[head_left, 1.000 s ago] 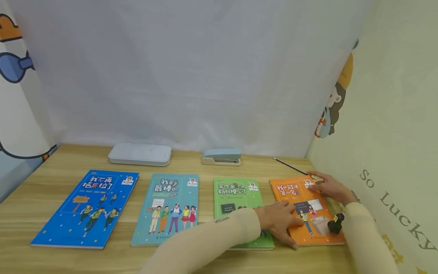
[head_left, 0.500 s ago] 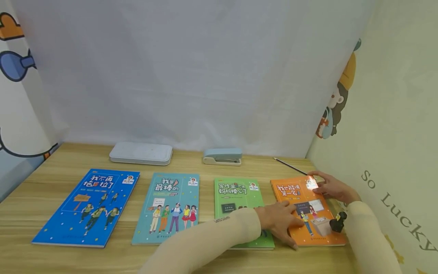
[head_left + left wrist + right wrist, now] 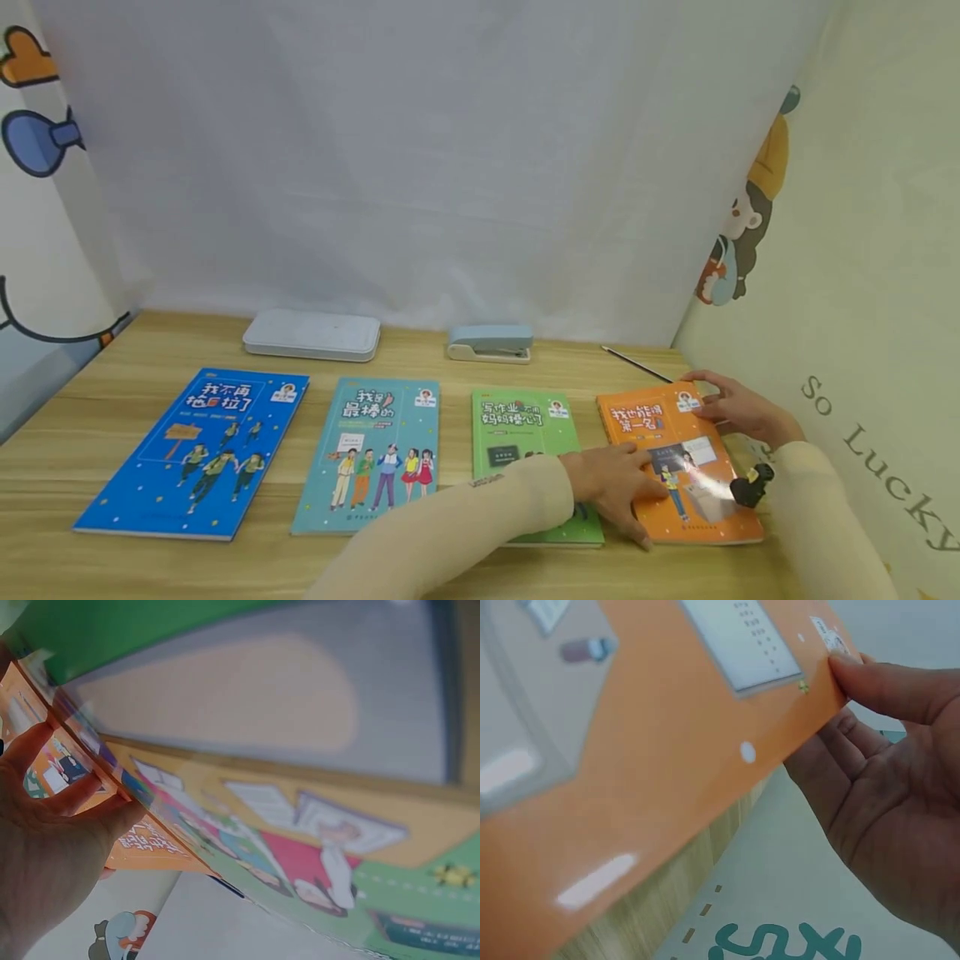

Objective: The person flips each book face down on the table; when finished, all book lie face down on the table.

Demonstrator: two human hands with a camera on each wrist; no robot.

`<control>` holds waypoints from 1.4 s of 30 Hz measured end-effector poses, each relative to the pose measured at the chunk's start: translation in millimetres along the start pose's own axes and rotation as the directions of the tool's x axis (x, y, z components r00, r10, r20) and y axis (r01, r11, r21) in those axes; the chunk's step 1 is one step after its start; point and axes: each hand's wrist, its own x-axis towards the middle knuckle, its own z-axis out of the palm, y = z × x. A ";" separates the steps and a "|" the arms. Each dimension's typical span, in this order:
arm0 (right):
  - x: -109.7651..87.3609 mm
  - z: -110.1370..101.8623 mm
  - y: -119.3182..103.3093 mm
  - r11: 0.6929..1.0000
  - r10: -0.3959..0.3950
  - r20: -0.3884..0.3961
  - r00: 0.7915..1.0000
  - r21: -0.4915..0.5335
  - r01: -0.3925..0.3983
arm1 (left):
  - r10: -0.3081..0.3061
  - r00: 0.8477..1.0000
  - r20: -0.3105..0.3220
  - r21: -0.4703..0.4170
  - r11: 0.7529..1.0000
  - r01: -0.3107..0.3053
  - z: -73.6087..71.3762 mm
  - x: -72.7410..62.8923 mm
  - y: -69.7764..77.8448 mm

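My right hand (image 3: 750, 408) pinches the right edge of the orange book (image 3: 645, 446). In the right wrist view the thumb (image 3: 881, 682) lies on its cover and the other fingers are beneath, with that edge raised above the table. My left hand (image 3: 618, 483) reaches across the lower part of the green book (image 3: 525, 417), fingers spread and resting at the orange book's left edge. The left wrist view has those fingers (image 3: 71, 796) along that edge, close beside the green book's cover. Glare lies across the orange cover.
On the wooden table (image 3: 258, 575), a teal book (image 3: 375, 450) and a blue book (image 3: 195, 454) lie to the left. Behind stand a pale case (image 3: 311, 333), a blue-and-white stapler (image 3: 490, 342) and a dark pencil (image 3: 637, 364). A wall (image 3: 862, 292) borders the right side.
My right hand has shifted slightly right with the orange book's upper right corner, and the glare has moved down its cover. My left hand has stayed nearly still. The head view has turned slightly left.
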 end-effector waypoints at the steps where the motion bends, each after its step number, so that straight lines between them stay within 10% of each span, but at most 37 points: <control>1: -0.9 -0.2 -0.5 1.000 0.000 0.003 1.000 0.001 0.000 | 0.000 1.000 0.004 -0.001 1.000 0.000 -0.1 0.0 0.2; 24: -38.6 -5.5 -32.5 0.990 -0.136 -0.092 0.986 -0.033 0.134 | 0.023 0.991 -0.131 0.081 0.997 -0.013 -5.4 -14.2 5.5; 42: -52.9 -1.7 -71.1 0.972 -0.233 -0.290 0.928 -0.095 0.214 | -0.084 0.982 -0.172 0.001 0.996 0.085 -28.4 -18.2 -6.8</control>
